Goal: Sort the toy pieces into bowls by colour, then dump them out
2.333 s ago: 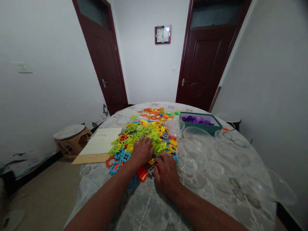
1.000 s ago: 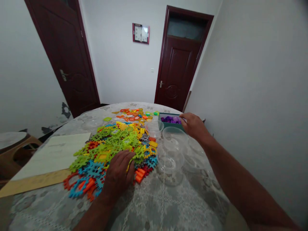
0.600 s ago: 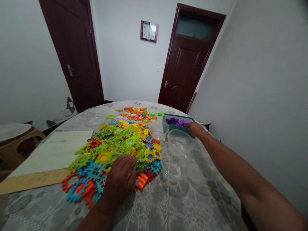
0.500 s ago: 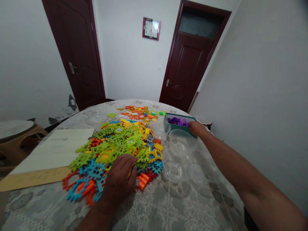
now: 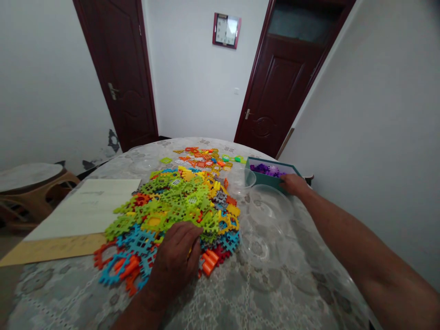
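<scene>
My left hand (image 5: 178, 256) rests at the near edge of a heap of plastic interlocking pieces (image 5: 178, 206), mostly lime green with blue, yellow, orange and red. Its fingers are curled and pressed together, with a sliver of a yellow piece showing between thumb and fingers. My right hand (image 5: 294, 184) reaches far out to a dark green box (image 5: 266, 180) and grips its near wall by the right end; the fingertips are partly hidden. Inside the box lie purple pieces (image 5: 264, 170).
Clear plastic bowls (image 5: 271, 206) stand between the heap and the box. Behind the heap lie smaller loose pieces (image 5: 202, 158). A paper sheet (image 5: 92, 201) with a tan strip (image 5: 65, 250) lies left on the patterned tablecloth (image 5: 220, 302). A stool (image 5: 37, 183) stands beyond.
The whole view has shifted slightly, so things appear further right. Less of the yellow piece shows in my left hand. My right hand stays at the box.
</scene>
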Demonstrator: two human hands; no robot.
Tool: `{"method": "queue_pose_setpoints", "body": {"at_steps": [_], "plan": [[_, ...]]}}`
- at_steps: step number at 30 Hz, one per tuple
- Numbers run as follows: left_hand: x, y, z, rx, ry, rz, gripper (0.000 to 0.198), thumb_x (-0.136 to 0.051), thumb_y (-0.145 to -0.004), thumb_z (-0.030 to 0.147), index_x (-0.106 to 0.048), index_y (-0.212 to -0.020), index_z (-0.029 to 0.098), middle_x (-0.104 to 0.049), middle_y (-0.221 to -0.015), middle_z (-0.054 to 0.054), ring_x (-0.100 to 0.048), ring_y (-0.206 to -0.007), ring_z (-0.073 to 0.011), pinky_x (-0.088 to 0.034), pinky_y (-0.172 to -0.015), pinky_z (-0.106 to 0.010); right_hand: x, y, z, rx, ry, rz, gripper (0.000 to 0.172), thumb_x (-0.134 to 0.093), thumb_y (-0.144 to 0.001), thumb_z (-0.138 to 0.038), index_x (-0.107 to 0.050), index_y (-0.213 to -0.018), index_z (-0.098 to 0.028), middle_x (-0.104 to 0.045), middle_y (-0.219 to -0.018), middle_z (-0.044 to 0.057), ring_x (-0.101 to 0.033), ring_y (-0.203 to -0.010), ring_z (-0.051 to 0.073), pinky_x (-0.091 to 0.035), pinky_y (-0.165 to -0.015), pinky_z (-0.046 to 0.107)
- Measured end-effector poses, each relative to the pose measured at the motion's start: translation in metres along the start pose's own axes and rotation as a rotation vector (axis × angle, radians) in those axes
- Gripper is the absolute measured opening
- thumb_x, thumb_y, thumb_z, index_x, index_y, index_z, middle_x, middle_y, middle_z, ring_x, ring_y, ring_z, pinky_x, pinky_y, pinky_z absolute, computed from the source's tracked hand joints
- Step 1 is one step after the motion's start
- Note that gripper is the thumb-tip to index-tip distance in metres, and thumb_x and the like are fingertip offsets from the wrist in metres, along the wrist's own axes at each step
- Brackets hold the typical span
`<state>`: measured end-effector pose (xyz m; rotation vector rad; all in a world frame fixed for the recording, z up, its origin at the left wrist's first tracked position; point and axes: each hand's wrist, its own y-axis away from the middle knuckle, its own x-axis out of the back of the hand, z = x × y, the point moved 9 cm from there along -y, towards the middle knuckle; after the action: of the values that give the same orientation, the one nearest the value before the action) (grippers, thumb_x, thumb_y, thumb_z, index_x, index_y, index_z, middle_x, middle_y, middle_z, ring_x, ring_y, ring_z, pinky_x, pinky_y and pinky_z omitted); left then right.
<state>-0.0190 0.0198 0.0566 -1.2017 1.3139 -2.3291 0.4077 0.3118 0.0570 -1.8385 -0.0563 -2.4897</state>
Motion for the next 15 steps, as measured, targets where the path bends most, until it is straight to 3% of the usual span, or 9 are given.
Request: {"method": "queue_pose_setpoints", "body": {"at_steps": [15], "plan": [[-0.002, 0.002, -0.005, 0.026, 0.019, -0.013, 0.022, -0.058, -0.098, 0.007, -0.065, -0.113, 0.020, -0.072, -0.102, -0.007, -0.065, -0.102, -0.0236, -0.054, -0.096, -0.042, 0.006, 0.008, 0.024, -0.149, 0.029, 0.045, 0.032, -0.054, -0.100, -0.021, -0.077, -0.121, -0.017, -0.076, -0.120, 0.020, -0.073, -0.115, 0.032, -0.057, -0.095, 0.042]]}}
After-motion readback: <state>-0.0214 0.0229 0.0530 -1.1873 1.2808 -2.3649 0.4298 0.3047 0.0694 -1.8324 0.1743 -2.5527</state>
